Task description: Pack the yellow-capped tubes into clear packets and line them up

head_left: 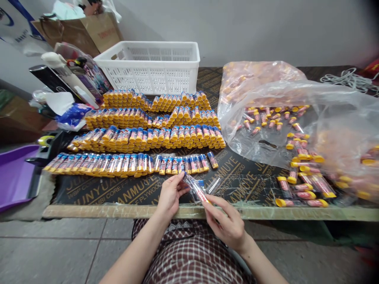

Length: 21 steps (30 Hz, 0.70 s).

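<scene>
My left hand (171, 193) pinches a small blue cap at the upper end of a clear plastic tube (196, 188). Around the tube's lower end, which shows a red and pink label, the fingers of my right hand (226, 221) are closed. Whether the cap is seated on the tube or just touching it, I cannot tell. Just beyond my hands, other clear pieces (213, 184) and a blue cap (201, 183) lie on the black board. A front row of finished-looking tubes (118, 163) with blue tops and yellow bottoms stretches away to the left.
More blue-and-yellow tubes (148, 136) are stacked in rows behind, before a white plastic basket (148, 67). At right, a clear bag (260, 86) spills yellow-capped tubes (304, 189) onto the board. Bottles (62, 73), a tissue pack (72, 114) and a purple dustpan (17, 169) are at left.
</scene>
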Motion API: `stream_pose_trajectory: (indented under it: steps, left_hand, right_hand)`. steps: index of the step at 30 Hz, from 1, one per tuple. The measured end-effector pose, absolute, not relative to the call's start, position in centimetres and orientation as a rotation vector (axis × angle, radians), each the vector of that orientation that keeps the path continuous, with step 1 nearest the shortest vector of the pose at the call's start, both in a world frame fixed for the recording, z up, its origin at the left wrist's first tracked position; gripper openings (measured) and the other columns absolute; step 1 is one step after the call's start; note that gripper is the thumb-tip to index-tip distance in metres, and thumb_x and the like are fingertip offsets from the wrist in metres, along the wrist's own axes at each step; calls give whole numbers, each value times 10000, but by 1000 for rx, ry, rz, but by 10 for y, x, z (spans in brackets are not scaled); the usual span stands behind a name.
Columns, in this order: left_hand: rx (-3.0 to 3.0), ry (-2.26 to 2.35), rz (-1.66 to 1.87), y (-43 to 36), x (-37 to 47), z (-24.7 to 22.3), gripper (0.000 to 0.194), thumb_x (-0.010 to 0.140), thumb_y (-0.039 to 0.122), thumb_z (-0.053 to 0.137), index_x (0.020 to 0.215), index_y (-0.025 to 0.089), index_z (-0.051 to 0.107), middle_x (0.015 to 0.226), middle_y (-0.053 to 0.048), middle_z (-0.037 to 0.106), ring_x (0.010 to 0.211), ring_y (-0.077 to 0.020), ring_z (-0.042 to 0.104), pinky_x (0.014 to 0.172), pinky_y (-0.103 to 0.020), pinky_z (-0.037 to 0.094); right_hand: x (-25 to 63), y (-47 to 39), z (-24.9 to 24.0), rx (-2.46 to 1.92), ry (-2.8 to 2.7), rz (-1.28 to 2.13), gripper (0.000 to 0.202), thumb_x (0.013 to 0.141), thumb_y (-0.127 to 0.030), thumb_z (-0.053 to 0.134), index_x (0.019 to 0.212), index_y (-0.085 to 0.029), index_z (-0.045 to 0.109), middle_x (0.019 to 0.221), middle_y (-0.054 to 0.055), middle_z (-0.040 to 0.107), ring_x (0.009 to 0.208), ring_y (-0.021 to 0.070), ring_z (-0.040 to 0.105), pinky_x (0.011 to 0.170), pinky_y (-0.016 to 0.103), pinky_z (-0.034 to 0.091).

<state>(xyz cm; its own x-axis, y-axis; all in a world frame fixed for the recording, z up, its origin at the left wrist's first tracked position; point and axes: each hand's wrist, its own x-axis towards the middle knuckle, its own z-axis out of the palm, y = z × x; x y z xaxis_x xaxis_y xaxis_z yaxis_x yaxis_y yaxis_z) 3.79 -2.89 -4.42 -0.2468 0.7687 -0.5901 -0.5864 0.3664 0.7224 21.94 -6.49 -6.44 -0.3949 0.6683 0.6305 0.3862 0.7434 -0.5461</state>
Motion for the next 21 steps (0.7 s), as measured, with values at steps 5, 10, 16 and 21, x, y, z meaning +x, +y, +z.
stream_pose_trajectory:
  steps: [5,10,16,21]
  left_hand:
    - [209,1220,1239,-30,39,-39,298,538,296,826,718,128,658,700,-26,683,598,-110,613,597,-240,526]
    - [322,1185,1184,-35,45,-33,368,507,240,849,806,125,669,728,-32,696,620,-110,625,625,-228,518]
    - [470,1144,959,-42,54,-28,371,537,307,836,806,92,696,722,-69,695,603,-114,616,604,-220,494]
    - [500,1139,866,-45,56,-28,367,543,332,832,789,94,698,688,-51,674,577,-103,593,562,-206,465]
  right_hand:
    - [219,-60,-63,-800,-1937,555,520,784,-3,550,1244,-245,570,1128,102,647,1045,209,629,854,327,563]
    - [220,-53,-65,-769,-1974,697,555,822,10,464,1296,-275,506,1148,94,586,1065,193,589,874,342,540]
    - [220,-39,-62,-899,-1944,762,797,669,-60,556,1403,-243,307,1402,129,333,1284,293,380,1013,487,417]
    - [220,-32,-60,-730,-1988,1056,851,600,-55,501,1405,-226,284,1398,94,403,1278,262,416,1065,451,375]
